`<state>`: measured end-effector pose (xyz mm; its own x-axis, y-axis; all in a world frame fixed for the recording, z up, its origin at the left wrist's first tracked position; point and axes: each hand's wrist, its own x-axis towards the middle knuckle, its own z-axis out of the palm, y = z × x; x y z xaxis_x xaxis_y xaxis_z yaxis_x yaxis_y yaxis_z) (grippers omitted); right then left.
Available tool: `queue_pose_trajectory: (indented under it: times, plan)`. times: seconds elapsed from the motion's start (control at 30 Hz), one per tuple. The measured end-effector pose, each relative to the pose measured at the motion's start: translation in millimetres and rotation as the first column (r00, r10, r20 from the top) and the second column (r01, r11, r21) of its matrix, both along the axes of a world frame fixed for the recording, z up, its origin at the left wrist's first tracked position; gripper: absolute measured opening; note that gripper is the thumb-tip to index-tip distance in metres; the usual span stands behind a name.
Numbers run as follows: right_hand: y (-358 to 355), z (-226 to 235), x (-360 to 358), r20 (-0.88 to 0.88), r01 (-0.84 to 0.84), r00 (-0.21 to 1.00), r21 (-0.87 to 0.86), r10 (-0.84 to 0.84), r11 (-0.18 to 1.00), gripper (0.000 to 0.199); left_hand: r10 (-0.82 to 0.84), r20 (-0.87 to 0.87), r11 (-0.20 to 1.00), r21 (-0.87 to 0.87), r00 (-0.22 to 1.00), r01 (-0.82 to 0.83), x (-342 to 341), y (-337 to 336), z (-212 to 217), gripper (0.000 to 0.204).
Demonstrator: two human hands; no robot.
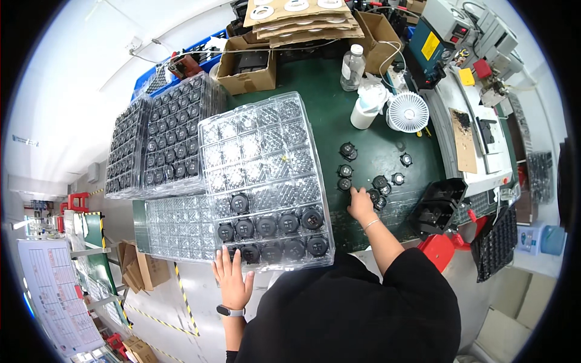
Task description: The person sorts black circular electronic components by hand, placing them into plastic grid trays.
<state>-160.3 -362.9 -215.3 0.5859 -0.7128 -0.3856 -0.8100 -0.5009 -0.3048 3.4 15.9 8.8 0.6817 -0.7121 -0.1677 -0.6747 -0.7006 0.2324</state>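
Observation:
A clear plastic tray (264,144) with rows of square pockets lies across the left part of the green table. Black round parts (267,226) fill pockets in its near rows, and one more sits a row farther up at the left. My left hand (231,284) is open, its fingers spread against the tray's near left corner. On the table to the right, my right hand (362,207) reaches down with curled fingers among loose black round parts (344,184). Its fingertips are close together; what they hold, if anything, is hidden. More loose parts (380,182) lie just right of it.
Tall stacks of filled trays (172,130) stand at the left, beside another clear tray (178,227). Farther back are a cardboard box (247,75), a bottle (352,69), a white container (363,115) and a small white fan (407,112). A black bin (437,206) sits at the right.

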Motion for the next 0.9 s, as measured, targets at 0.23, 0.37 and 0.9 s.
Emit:
queue_pose_trajectory:
  times: [0.23,0.37,0.9]
  plan:
    - [-2.4,-1.1,12.7,0.126,0.147,0.981,0.016,-0.147,0.989,0.056,-0.031,0.002,0.999,0.015,1.000,0.031,1.7,-2.1,3.8,0.061]
    - [-13.5,-0.2,52.5,0.216,0.363,0.905,0.055,-0.366,0.930,0.056,-0.053,0.006,0.998,0.018,0.999,0.053,-1.6,-4.4,5.0,0.058]
    - [10.1,-14.2,25.4,0.117,0.033,0.993,-0.130,-0.018,0.991,0.046,-0.014,0.013,1.000,-0.020,1.000,0.015,-5.8,10.1,1.5,0.056]
